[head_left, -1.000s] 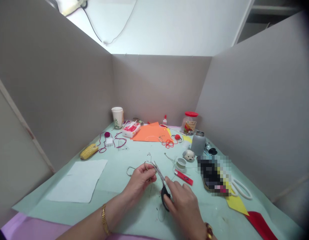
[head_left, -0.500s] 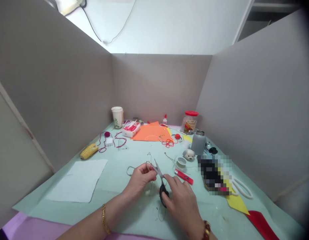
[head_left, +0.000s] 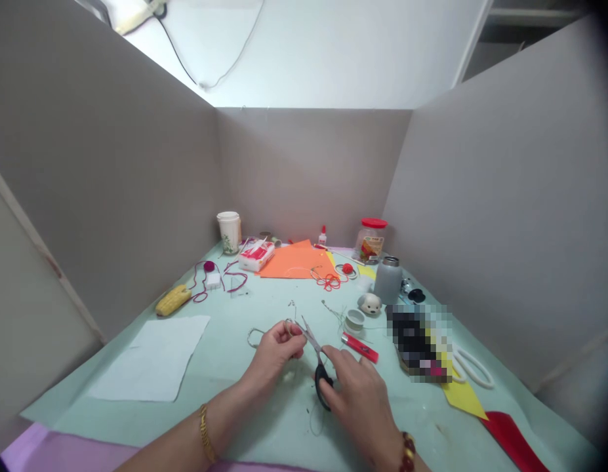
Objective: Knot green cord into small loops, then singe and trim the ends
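Note:
My left hand (head_left: 274, 354) pinches a thin silver wire (head_left: 257, 334) that loops out to the left over the pale green table cover (head_left: 225, 308). My right hand (head_left: 357, 400) grips the black handles of a pair of scissors (head_left: 317, 364). The scissor blades are slightly apart and point up and left, at the wire right beside my left fingertips. Both hands work close together at the table's near middle.
A red lighter (head_left: 360, 348) and a small wire spool (head_left: 355, 320) lie just right of the hands. A white paper sheet (head_left: 149, 357) lies at left. Orange paper (head_left: 291, 262), a paper cup (head_left: 229, 231), a red-lidded jar (head_left: 371, 240) and a grey bottle (head_left: 387, 280) stand behind. Grey partitions enclose three sides.
The scissors have shifted slightly up and left toward my left fingertips, and the blades have opened a little. My left hand keeps its pinch on the wire.

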`<state>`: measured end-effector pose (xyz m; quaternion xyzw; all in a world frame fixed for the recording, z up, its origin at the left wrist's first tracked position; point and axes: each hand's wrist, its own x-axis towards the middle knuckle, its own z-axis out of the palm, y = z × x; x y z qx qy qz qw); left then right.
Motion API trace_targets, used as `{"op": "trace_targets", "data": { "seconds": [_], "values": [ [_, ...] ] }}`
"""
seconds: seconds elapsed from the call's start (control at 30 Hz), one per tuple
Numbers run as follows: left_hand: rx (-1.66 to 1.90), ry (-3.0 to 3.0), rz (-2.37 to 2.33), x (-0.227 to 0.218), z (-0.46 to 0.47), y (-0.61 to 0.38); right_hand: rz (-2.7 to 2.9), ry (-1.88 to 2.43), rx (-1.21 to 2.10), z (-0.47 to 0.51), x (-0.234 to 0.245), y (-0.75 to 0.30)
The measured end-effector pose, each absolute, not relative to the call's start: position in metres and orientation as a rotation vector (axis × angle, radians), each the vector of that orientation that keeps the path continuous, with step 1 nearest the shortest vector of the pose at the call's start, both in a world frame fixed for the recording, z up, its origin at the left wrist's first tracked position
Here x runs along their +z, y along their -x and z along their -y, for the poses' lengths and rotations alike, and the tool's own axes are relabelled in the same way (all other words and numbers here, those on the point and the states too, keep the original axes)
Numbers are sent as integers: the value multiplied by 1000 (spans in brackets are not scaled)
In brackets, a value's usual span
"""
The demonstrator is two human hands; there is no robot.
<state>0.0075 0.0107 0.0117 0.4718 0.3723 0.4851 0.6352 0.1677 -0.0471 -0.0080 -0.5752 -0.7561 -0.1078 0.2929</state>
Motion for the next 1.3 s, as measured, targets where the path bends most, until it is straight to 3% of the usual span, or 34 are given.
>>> {"op": "trace_targets", "data": {
  "seconds": [0.73,1.07,1.3],
  "values": [
    [1069,-1170,-951,26,-8,-4,2003,1516,-244,47,0,-161],
    [1063,-1171,-999,19,-9,-6,2084,1579,-402,48,-10,-162],
    [1074,-1199,-1007,24,-11,-4,2065,1669,-30,45,-5,-163]
  ]
}}
